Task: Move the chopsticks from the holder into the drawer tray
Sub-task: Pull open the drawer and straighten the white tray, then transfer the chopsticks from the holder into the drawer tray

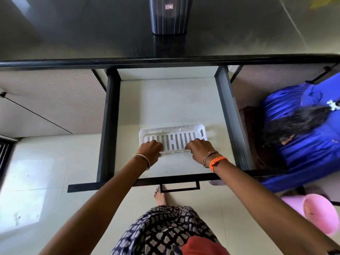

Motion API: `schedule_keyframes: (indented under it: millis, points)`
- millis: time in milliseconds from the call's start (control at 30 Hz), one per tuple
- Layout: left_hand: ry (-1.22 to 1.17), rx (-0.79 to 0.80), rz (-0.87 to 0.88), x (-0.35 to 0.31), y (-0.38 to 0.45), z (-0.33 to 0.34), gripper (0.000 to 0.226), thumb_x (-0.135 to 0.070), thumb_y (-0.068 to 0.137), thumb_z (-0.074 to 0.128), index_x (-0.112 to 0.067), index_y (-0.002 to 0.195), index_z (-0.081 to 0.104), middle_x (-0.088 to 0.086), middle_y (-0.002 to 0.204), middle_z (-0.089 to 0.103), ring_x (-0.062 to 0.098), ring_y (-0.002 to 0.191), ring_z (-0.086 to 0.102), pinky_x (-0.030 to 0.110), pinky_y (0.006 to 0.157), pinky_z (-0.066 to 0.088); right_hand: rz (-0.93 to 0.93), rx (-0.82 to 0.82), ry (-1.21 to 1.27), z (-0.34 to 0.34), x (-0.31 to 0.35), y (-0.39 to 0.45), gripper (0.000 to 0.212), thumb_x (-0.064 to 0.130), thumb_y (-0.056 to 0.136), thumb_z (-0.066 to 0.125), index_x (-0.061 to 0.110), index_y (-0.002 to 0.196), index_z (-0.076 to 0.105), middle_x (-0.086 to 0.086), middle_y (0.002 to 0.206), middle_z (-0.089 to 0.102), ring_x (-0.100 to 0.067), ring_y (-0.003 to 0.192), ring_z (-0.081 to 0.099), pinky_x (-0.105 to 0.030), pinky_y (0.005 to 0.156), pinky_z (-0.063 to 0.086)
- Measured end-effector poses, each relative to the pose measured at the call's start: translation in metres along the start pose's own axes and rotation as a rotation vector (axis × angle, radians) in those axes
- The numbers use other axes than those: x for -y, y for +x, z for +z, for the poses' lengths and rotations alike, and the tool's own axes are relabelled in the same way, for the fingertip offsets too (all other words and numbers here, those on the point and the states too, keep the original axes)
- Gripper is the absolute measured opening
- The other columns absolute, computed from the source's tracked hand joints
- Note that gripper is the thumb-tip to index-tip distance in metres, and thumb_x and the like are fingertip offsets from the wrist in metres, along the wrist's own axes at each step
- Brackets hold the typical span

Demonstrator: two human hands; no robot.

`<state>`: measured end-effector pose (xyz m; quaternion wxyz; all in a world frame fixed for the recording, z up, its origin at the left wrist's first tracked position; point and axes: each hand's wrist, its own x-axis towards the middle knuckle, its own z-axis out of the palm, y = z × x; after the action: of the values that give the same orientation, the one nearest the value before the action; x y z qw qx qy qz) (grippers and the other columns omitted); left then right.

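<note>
A white slotted plastic tray (174,137) lies on the pale floor of an open drawer (165,103), toward its front. My left hand (150,148) grips the tray's near left edge. My right hand (199,149) grips its near right edge. Nothing lies in the tray. A dark ribbed holder (170,15) stands on the black countertop behind the drawer; its top is cut off by the frame, and no chopsticks show.
The drawer has dark side walls and a front handle (179,187). A second person in a blue garment (303,129) crouches right of the drawer. A pink plastic container (316,212) sits on the floor at lower right. My bare foot (160,196) stands under the handle.
</note>
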<state>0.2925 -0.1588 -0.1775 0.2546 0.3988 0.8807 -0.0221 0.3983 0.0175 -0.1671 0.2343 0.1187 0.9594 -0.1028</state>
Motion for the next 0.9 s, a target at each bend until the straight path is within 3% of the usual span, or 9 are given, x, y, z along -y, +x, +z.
schedule_keyframes:
  millis: [100,167,300,400,500,600,733,900]
  points:
    - [-0.100,0.098,0.034,0.008,0.003,-0.022,0.037,-0.030,0.082,0.065,-0.015,0.116,0.060,0.012,0.120,0.061,0.031,0.112,0.056,0.036,0.091,0.046,-0.017,0.086,0.048,-0.028,0.001,0.003,0.041,0.016,0.085,0.056,0.025,0.125,0.061,-0.005,0.128,0.060,-0.026,0.117,0.058,-0.034,0.092,0.048]
    - [-0.203,0.103,0.091,0.016,0.011,-0.057,0.040,-0.032,0.079,0.069,-0.014,0.115,0.062,0.010,0.117,0.065,0.028,0.110,0.058,0.034,0.094,0.047,-0.028,-0.051,0.103,-0.066,0.001,0.008,0.038,0.024,0.081,0.057,0.029,0.118,0.064,0.001,0.127,0.063,-0.022,0.119,0.058,-0.033,0.096,0.047]
    - [-0.359,-0.207,0.149,0.029,0.049,-0.162,0.022,-0.017,0.083,0.065,-0.007,0.103,0.069,0.013,0.109,0.071,0.027,0.097,0.067,0.033,0.090,0.051,-0.052,-0.514,0.276,-0.172,-0.003,0.040,0.028,0.014,0.083,0.055,0.018,0.102,0.074,-0.004,0.107,0.074,-0.025,0.104,0.066,-0.035,0.089,0.054]
    - [-0.445,-0.485,0.133,0.034,0.077,-0.243,0.020,-0.006,0.083,0.054,-0.007,0.093,0.072,0.013,0.101,0.073,0.028,0.094,0.068,0.035,0.088,0.053,-0.045,-0.743,0.487,-0.252,-0.007,0.076,0.026,0.006,0.084,0.053,0.009,0.095,0.076,-0.009,0.096,0.077,-0.025,0.092,0.071,-0.032,0.084,0.056]
    - [-0.564,-0.668,0.086,0.042,0.098,-0.293,0.024,-0.005,0.084,0.052,-0.010,0.097,0.071,0.010,0.098,0.074,0.020,0.087,0.069,0.023,0.083,0.052,-0.004,-0.900,0.602,-0.309,-0.016,0.113,0.021,0.006,0.086,0.058,0.006,0.097,0.076,-0.011,0.096,0.077,-0.022,0.090,0.072,-0.029,0.085,0.056]
    - [-0.583,-0.799,0.046,0.059,0.122,-0.322,0.020,-0.008,0.085,0.057,-0.010,0.100,0.071,0.008,0.098,0.074,0.008,0.080,0.064,0.014,0.077,0.045,0.068,-0.955,0.659,-0.352,-0.035,0.157,0.020,0.009,0.088,0.059,0.006,0.098,0.076,-0.011,0.099,0.076,-0.024,0.095,0.071,-0.030,0.087,0.055]
    - [-0.676,-0.890,-0.025,0.077,0.172,-0.348,0.021,-0.008,0.084,0.059,-0.012,0.102,0.069,0.008,0.098,0.074,0.018,0.088,0.068,0.025,0.084,0.053,0.265,-0.921,0.588,-0.391,-0.060,0.224,0.018,0.021,0.088,0.061,0.014,0.095,0.077,-0.009,0.102,0.076,-0.031,0.098,0.069,-0.038,0.083,0.057]
    - [-0.798,-1.020,-0.141,0.080,0.234,-0.359,0.019,-0.016,0.082,0.066,-0.012,0.101,0.067,0.003,0.091,0.070,0.014,0.081,0.065,0.027,0.078,0.054,0.185,-0.843,0.736,-0.421,-0.074,0.301,0.031,0.028,0.087,0.065,0.001,0.101,0.072,-0.015,0.104,0.074,-0.029,0.101,0.067,-0.034,0.091,0.050]
